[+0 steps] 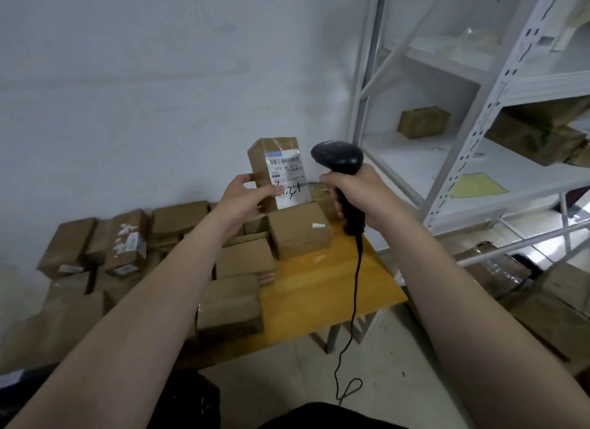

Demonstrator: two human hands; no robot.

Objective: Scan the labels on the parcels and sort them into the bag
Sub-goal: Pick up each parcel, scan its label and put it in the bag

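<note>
Your left hand [245,194] holds a brown parcel [277,173] upright above the yellow worktop [332,281], its grip grasping the parcel's lower left side with the thumb pressed on the front face. The white label [289,179] faces you, with a barcode near its top and black handwriting across its lower half. Your right hand [357,192] has its grip clenched around the handle of a black scanner [340,160], whose head sits just beside the parcel's right edge. The scanner's cable [354,301] hangs down towards the floor. More brown parcels [230,301] lie crowded on the worktop below your left arm. A white shelf rack [472,141] stands to the right, boxes on its shelves.
</note>
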